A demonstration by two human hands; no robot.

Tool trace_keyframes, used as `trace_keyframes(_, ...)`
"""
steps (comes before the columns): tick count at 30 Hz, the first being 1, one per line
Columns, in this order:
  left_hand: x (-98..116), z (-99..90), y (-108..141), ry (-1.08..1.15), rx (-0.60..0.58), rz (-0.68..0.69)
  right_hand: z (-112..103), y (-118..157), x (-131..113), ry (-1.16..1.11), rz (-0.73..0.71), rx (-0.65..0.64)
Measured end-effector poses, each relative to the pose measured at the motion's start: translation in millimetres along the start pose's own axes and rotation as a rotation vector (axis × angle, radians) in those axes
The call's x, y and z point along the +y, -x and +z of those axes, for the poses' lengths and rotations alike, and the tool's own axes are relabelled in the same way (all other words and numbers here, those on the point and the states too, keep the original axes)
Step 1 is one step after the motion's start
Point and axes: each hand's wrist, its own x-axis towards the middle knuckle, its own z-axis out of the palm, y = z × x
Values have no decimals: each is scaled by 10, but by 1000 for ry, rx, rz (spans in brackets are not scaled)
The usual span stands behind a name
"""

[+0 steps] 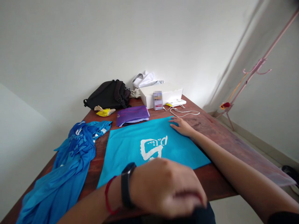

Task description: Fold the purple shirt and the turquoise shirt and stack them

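Note:
A light-blue T-shirt (126,149), folded into a flat panel with white lettering and a white figure, lies on the wooden table. My right hand (183,127) rests on its far right corner, palm down with the fingers spread. Close to the camera, my left hand (167,188) is above the near edge of the shirt, wearing a black wristband and a red cord. Its fingers are curled in and blurred, and whatever they might hold is hidden. Part of the shirt's near edge is covered by this hand and forearm.
A crumpled blue jersey (70,161) lies along the table's left side. Behind the shirt are a folded purple garment (133,114), a yellow packet (104,112), a black backpack (106,95), a white box (168,91) and a white cable (187,112). A pink coat stand (257,67) leans at right.

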Motion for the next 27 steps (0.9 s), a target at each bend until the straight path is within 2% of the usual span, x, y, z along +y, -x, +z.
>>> trace_keyframes(1, -207, -73, -34, -189, 190, -125, -32, -1, -57, -13, -7, 25)
trace_keyframes(3, -668, -220, -77, -534, 366, -346, -91, 4, -216, -45, -38, 62)
trace_keyframes(5, -1123, -342, -70, -720, 413, -492, -121, 30, -417, -74, -100, 39)
trace_keyframes(7, -1499, -410, -18, -783, 406, -612, -104, 80, -612, -87, -178, -45)
trace_keyframes(10, -1857, -407, 82, -785, 385, -715, -4, 164, -779, -95, -251, -182)
trace_keyframes(13, -2011, -356, 139, -784, 385, -725, 114, 202, -722, -61, -212, -283)
trace_keyframes(17, -2072, -331, 152, -779, 417, -749, 174, 153, -449, 48, -43, -338)
trace_keyframes(23, -2103, -325, 169, -756, 489, -825, 101, 49, -141, 105, 82, -312)
trace_keyframes(27, -2096, -306, 180, -738, 525, -827, -43, 37, -215, 53, 119, -314)
